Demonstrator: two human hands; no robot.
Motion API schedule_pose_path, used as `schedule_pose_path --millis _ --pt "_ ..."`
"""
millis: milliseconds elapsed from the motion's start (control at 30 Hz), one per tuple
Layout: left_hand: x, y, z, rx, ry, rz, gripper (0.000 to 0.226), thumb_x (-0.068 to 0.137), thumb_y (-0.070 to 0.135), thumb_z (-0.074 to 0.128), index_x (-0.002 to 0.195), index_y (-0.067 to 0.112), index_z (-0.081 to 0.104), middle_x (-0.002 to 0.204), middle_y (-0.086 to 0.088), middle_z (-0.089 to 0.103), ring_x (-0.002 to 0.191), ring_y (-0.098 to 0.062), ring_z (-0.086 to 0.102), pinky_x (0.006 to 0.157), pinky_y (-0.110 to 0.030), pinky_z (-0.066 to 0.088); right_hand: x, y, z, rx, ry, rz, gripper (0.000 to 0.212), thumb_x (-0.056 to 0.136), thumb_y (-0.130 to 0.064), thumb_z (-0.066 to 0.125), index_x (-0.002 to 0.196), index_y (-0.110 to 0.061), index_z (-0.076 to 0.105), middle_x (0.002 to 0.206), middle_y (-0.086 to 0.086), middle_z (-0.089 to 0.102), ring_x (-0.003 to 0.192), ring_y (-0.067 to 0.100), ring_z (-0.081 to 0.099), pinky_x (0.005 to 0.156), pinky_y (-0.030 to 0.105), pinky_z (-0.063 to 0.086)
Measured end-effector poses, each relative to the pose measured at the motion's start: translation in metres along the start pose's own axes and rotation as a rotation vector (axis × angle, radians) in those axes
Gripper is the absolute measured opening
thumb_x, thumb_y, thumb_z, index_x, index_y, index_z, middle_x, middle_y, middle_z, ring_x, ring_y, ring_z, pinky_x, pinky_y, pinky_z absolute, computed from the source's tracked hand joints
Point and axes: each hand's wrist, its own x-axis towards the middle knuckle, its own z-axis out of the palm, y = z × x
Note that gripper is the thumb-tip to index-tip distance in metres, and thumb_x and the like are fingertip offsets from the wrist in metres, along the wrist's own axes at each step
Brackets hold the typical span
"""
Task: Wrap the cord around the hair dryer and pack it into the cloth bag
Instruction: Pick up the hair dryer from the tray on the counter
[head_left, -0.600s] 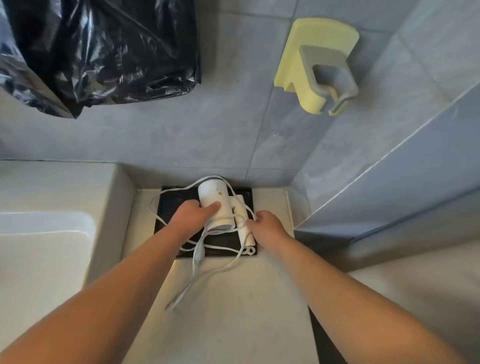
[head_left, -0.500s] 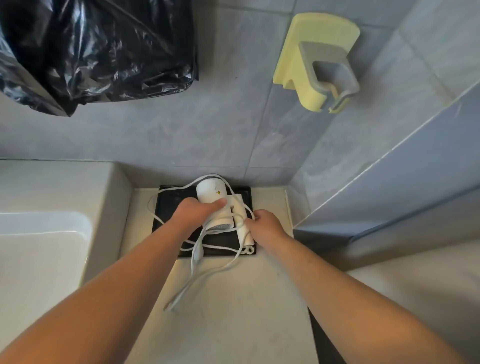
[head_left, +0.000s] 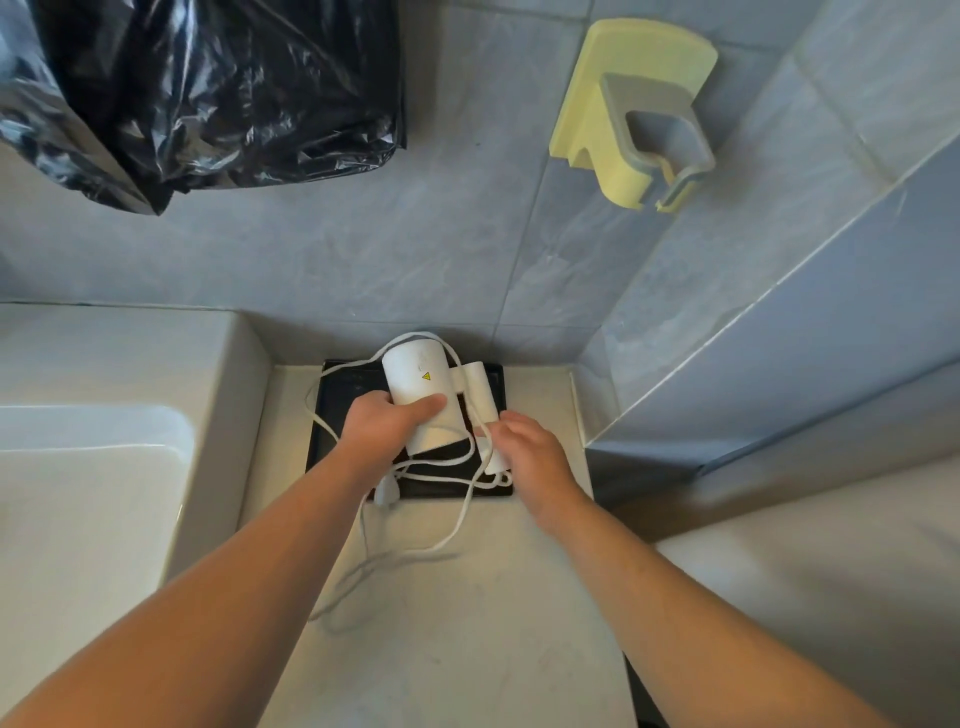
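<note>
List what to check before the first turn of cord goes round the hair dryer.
1. Dryer held: left hand grips the white plastic hair dryer by its barrel: ok.
2. Cord in hand: right hand is curled at the handle's end; whether it pinches the white cord: cannot tell.
3. Cord untangled: loops cross on the black rectangular tray and the pale counter: not ok.
4. Plug free: white plug lies loose at the tray's front edge: ok.
5. Cloth bag ready: none recognisable in view: cannot tell.
</note>
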Motion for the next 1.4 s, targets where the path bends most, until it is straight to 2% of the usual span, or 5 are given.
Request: schedule_pose_path --millis 400,700,1067,1300,1400 --pt "-0.021 -0.007 -0.012 -0.085 -0.283 0.070 0.057 0.078 0.056 0.071 0.115 0.014 0.064 0.107 -0.007 0.074 0.101 -0.026 0.070 0.097 -0.050 0.053 0.001 -0.019 -0.016 0.123 -0.030 0.063 0.013 0.092 -0.032 0.061 0.095 -0.023 0.070 0.089 0.007 0.073 0.076 0.022 0.068 0.075 0.041 0.060" --pt "-0.086 -0.014 0.015 0.539 0.079 0.456 0.092 0.059 0.067 0.078 0.130 0.021 0.041 0.125 0.008 0.039 0.106 -0.013 0.050 0.089 -0.036 0.052 -0.009 -0.026 -0.009 0.173 0.052 0.076 0.020 0.090 -0.033 0.058 0.088 -0.019 0.072 0.072 0.006 0.069 0.064 0.024 0.064 0.060 0.037 0.054" --pt "-0.061 -0.031 0.003 0.911 0.015 0.309 0.031 0.092 0.048 0.055 0.106 0.021 0.063 0.098 0.002 0.063 0.086 -0.016 0.061 0.078 -0.037 0.057 -0.024 -0.034 -0.025 -0.036 0.130 -0.092 0.025 0.091 -0.031 0.056 0.085 -0.009 0.067 0.074 0.014 0.063 0.063 0.015 0.055 0.058 0.029 0.043" --pt "-0.062 0.002 -0.014 0.529 0.273 0.599 0.081 0.091 0.036 0.066 0.155 0.018 0.021 0.161 -0.003 0.024 0.144 -0.024 0.033 0.112 -0.039 0.034 -0.034 -0.045 -0.039 -0.300 0.151 -0.370 0.025 0.088 -0.032 0.058 0.111 -0.022 0.066 0.087 -0.004 0.063 0.079 0.010 0.059 0.064 0.025 0.050" --pt "-0.049 0.037 -0.021 0.566 0.185 0.641 0.084 0.090 0.036 0.067 0.156 0.029 0.016 0.161 0.000 0.026 0.134 -0.024 0.047 0.107 -0.044 0.044 -0.036 -0.049 -0.041 -0.386 0.169 -0.448 0.034 0.088 -0.036 0.059 0.119 -0.022 0.063 0.094 -0.006 0.063 0.087 0.011 0.059 0.070 0.027 0.050"
